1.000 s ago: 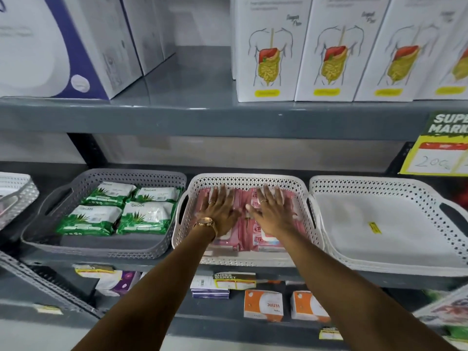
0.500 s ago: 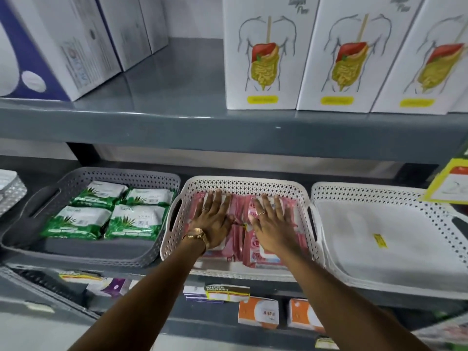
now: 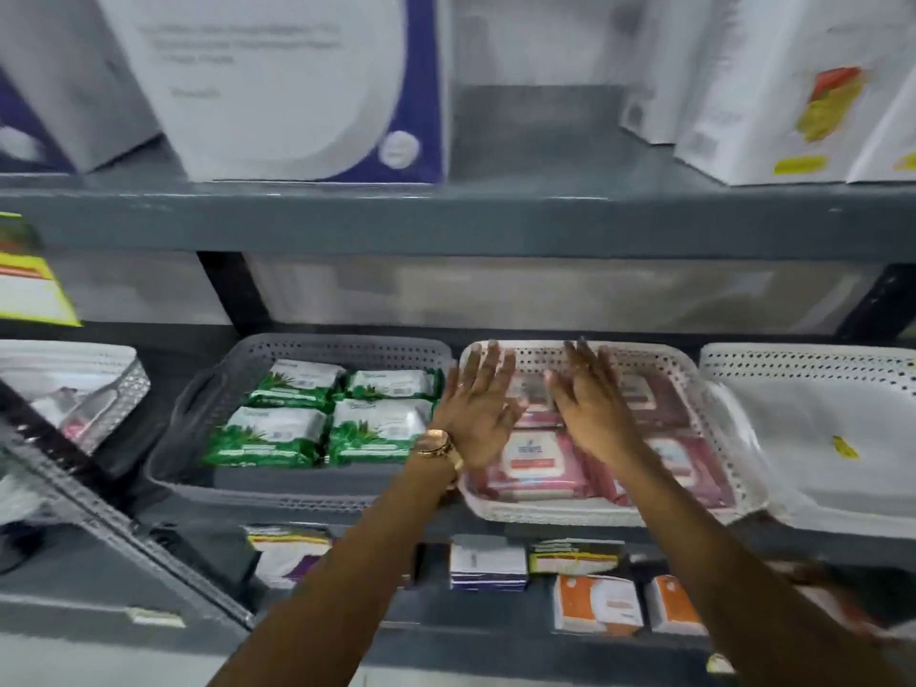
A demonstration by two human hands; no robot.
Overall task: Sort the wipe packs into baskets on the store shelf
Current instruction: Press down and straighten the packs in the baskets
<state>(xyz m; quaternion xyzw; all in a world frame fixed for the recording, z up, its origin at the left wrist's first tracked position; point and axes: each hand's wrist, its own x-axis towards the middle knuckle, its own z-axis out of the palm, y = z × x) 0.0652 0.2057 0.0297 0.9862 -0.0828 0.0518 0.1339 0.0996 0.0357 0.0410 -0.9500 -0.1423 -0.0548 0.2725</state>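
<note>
A white perforated basket (image 3: 585,510) on the middle shelf holds several pink wipe packs (image 3: 538,463). To its left a grey basket (image 3: 277,488) holds several green wipe packs (image 3: 277,431). My left hand (image 3: 476,409) is open with fingers spread, raised over the white basket's left rim. My right hand (image 3: 592,404) is open too, lifted above the pink packs. Neither hand holds anything. The frame is blurred by motion.
An empty white basket (image 3: 813,369) stands to the right, with a yellow sticker inside. Another white basket (image 3: 114,389) sits at far left. Large boxes (image 3: 297,86) fill the shelf above. Small orange and purple boxes (image 3: 595,604) lie on the shelf below.
Both hands have lifted off the pink packs and now hover with fingers spread. The view has swung left, so the baskets sit further right in the frame.
</note>
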